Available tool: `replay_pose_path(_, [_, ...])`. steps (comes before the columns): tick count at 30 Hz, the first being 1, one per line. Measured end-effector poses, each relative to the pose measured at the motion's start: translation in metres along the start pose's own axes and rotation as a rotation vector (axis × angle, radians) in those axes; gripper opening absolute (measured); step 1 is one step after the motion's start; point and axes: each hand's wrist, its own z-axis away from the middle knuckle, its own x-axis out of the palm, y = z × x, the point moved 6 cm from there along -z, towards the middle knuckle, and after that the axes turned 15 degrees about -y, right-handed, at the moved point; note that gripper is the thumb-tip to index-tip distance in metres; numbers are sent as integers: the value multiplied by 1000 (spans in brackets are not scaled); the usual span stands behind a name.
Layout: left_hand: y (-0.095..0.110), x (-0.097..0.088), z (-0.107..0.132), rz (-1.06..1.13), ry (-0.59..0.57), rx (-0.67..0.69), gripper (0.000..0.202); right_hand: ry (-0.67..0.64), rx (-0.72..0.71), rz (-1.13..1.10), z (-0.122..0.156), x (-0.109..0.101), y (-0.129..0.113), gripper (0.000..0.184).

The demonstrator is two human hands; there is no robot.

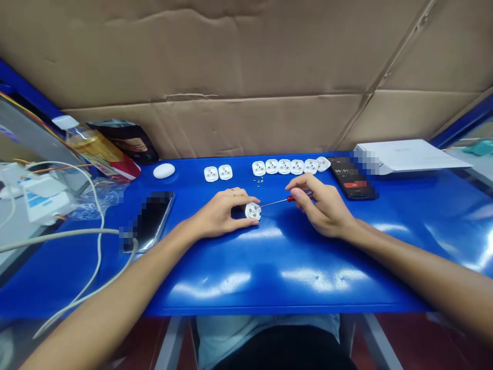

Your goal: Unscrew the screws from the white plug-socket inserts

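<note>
White plastic, round and small, sits at the centre of my head view: a plug housing (pixel 252 211) at mid-table, its face with the metal contacts turned up toward me. I have the left hand (pixel 229 211) beside it, thumb and index finger pinching it at its near and far edges. My right hand (pixel 323 205) holds a screwdriver (pixel 274 202), thumb and index finger closed on the red handle; I can't make out the grip of its other fingers. The screwdriver's long axis runs almost level across my view, handle to the right and a little farther from me, tip pointing left and slightly down into the housing. Whether the tip sits in a screw is too small for me to tell. Beyond the hands I see loose screws (pixel 259 181) on the blue table (pixel 239 272), just in front of a row of six similar housings (pixel 284 166), the rightmost one turned askew. Two more housings (pixel 225 172) stand side by side to the left.
</note>
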Motion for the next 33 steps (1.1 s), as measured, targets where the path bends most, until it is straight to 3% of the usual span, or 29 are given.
replay_pose_path(6, [1,-1,0,-3,4,2,46,19,-114,-7,1,0,-4,14])
replay_pose_path(12, [1,0,0,-16,2,10,45,12,-2,8,-1,0,0,14])
replay_pose_path(15, [0,0,1,-17,10,15,47,32,-86,15,0,0,-5,11])
replay_pose_path(18, [-1,1,1,-14,11,17,47,26,-127,14,1,0,-7,19])
replay_pose_path(23, [-1,0,1,-25,5,7,46,2,-17,26,1,1,-3,15])
replay_pose_path(26, [0,0,1,-27,-5,3,45,32,-53,36,1,0,-4,11])
replay_pose_path(29, [1,0,0,-22,-11,-1,46,20,-104,4,1,0,-6,18])
replay_pose_path(33, [0,1,0,-15,-11,-5,46,-8,-1,-22,-1,1,0,21])
